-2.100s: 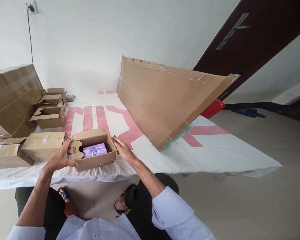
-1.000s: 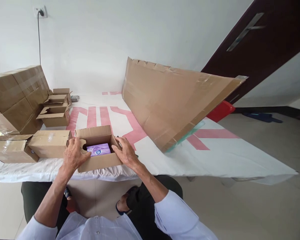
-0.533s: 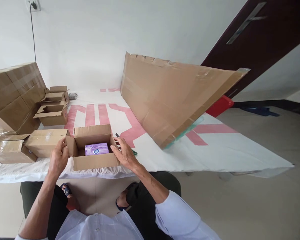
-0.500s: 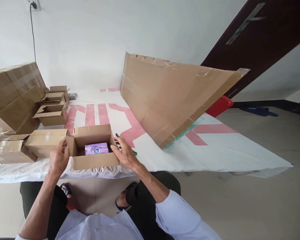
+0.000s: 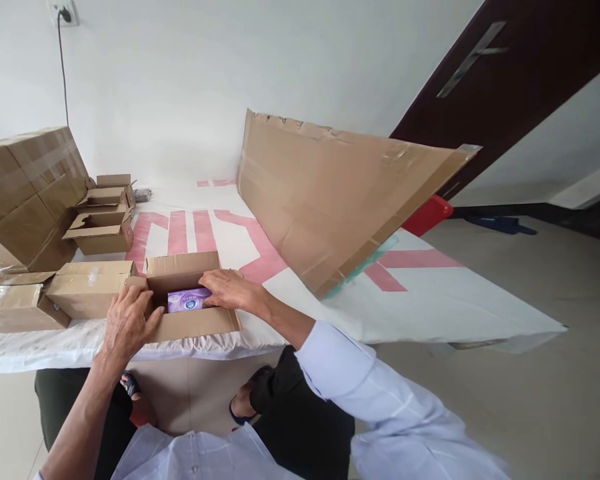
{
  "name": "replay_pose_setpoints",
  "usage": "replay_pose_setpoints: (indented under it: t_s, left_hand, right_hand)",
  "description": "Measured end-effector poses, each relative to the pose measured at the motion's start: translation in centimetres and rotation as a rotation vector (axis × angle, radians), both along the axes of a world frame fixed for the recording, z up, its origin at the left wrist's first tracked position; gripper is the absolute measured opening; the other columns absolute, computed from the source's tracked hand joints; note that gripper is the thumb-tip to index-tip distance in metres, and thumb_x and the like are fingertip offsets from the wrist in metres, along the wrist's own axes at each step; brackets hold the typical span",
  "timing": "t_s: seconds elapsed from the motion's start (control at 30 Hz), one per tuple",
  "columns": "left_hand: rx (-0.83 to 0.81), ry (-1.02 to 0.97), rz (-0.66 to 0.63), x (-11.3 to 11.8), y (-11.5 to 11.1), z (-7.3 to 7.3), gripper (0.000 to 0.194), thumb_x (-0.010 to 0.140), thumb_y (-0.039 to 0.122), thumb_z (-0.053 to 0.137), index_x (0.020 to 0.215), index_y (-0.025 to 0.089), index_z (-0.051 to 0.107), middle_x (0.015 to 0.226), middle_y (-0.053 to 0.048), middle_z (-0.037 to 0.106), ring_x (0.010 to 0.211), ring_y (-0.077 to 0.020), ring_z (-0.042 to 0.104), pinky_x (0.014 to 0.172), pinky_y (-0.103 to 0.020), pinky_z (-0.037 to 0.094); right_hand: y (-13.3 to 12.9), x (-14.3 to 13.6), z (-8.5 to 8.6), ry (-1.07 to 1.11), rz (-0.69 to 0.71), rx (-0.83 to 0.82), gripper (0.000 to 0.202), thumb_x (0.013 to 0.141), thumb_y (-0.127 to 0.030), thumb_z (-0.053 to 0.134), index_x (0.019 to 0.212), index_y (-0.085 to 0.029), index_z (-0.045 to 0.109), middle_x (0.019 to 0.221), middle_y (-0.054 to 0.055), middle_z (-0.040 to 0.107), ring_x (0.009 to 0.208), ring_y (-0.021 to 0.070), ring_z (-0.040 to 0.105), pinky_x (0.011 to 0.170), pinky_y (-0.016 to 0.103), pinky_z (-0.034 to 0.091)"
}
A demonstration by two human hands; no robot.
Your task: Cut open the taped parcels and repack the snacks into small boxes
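In front of me an open cardboard box (image 5: 193, 326) stands at the table's near edge with its flaps spread. Inside lies a purple pack (image 5: 186, 300) with a blue round logo, probably tissues. My left hand (image 5: 130, 317) is closed on the box's left side, fingers bent over the flap and thumb by the front corner. My right hand (image 5: 229, 288) reaches in over the right side. Its fingers curl around the right end of the purple pack; the fingertips are partly hidden.
Two closed cartons (image 5: 91, 288) sit left of the box. Behind them are small open boxes (image 5: 100, 241) and a large taped carton (image 5: 35, 193). A big cardboard sheet (image 5: 320, 193) leans at an angle on the white cloth (image 5: 430, 307), with a red object (image 5: 429, 215) behind it.
My right hand has moved from the box's right flap into the box, onto the purple pack. The left hand has shifted right and down onto the box's left side.
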State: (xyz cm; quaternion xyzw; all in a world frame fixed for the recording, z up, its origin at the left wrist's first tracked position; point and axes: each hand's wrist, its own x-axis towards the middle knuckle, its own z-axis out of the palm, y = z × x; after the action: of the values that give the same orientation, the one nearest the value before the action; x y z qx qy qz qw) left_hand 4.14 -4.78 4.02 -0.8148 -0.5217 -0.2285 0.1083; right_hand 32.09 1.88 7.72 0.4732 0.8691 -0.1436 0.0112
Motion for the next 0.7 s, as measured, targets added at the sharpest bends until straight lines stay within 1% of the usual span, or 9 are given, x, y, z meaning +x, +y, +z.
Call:
replay_pose_setpoints:
  t_s: [0.1,0.17,0.27,0.37,0.43,0.5,0.63,0.7]
  left_hand:
    - [0.017,-0.052,-0.014,-0.4,-0.1,-0.9,0.026,0.106,0.041,0.063,0.116,0.021,0.075,0.127,-0.015,0.074,0.121,-0.0369,0.068,0.102,-0.052,0.058]
    - [0.025,-0.07,-0.025,-0.6,-0.1,-1.3,0.027,0.106,0.042,0.062,0.119,0.022,0.075,0.128,-0.014,0.073,0.122,-0.0363,0.067,0.105,-0.052,0.057]
    - [0.016,-0.074,-0.016,-0.6,-0.1,-1.5,0.028,0.106,0.042,0.062,0.119,0.022,0.075,0.13,-0.014,0.072,0.122,-0.0369,0.066,0.106,-0.053,0.057]
    - [0.001,-0.078,-0.015,-0.5,0.0,-1.3,0.028,0.105,0.042,0.062,0.118,0.022,0.074,0.13,-0.015,0.072,0.123,-0.0377,0.066,0.106,-0.054,0.057]
    - [-0.014,-0.077,-0.024,-0.5,0.1,-1.1,0.027,0.106,0.043,0.061,0.117,0.022,0.074,0.13,-0.015,0.072,0.124,-0.0377,0.065,0.107,-0.055,0.057]
    - [-0.03,-0.075,-0.028,-0.5,0.1,-0.9,0.028,0.105,0.044,0.061,0.118,0.022,0.073,0.131,-0.015,0.072,0.126,-0.038,0.065,0.107,-0.055,0.056]
    - [-0.047,-0.085,-0.038,-0.6,0.3,-0.7,0.034,0.103,0.047,0.066,0.126,0.021,0.071,0.136,-0.015,0.072,0.13,-0.0388,0.064,0.109,-0.055,0.056]
    - [-0.061,-0.081,-0.046,-0.7,0.4,-0.7,0.039,0.103,0.048,0.067,0.13,0.02,0.069,0.14,-0.016,0.07,0.133,-0.0388,0.064,0.111,-0.055,0.055]
  right_hand:
    - [0.5,-1.2,0.6,-0.136,0.004,-0.066,0.023,0.093,-0.04,0.083,0.103,-0.02,0.081,0.123,0.017,0.079,0.115,0.0353,0.074,0.086,0.038,0.053]
    - [0.8,-1.6,0.8,-0.179,0.018,-0.101,0.028,0.092,-0.046,0.083,0.102,-0.02,0.082,0.123,0.017,0.08,0.115,0.0371,0.075,0.085,0.039,0.053]
    - [1.2,-1.7,0.8,-0.175,0.025,-0.135,0.032,0.09,-0.049,0.083,0.103,-0.02,0.083,0.123,0.017,0.08,0.115,0.0372,0.075,0.086,0.04,0.054]
    - [1.5,-1.5,0.3,-0.145,0.077,-0.14,0.03,0.092,-0.049,0.08,0.1,-0.02,0.082,0.12,0.016,0.081,0.116,0.0347,0.074,0.089,0.037,0.053]
    - [1.7,-1.2,-0.2,-0.103,0.108,-0.135,0.03,0.093,-0.049,0.079,0.098,-0.02,0.08,0.119,0.016,0.08,0.116,0.0335,0.073,0.089,0.035,0.052]
    - [1.7,-0.9,-0.7,-0.031,0.109,-0.123,0.03,0.092,-0.05,0.08,0.097,-0.02,0.079,0.117,0.015,0.08,0.114,0.0326,0.072,0.089,0.034,0.051]
    - [1.7,0.2,-1.3,0.195,0.054,-0.121,0.033,0.087,-0.049,0.083,0.099,-0.019,0.078,0.116,0.012,0.078,0.107,0.0292,0.07,0.086,0.033,0.05]
    - [1.9,0.9,-1.3,0.354,0.015,-0.145,0.029,0.085,-0.044,0.081,0.099,-0.019,0.078,0.113,0.01,0.078,0.101,0.0259,0.07,0.083,0.032,0.049]
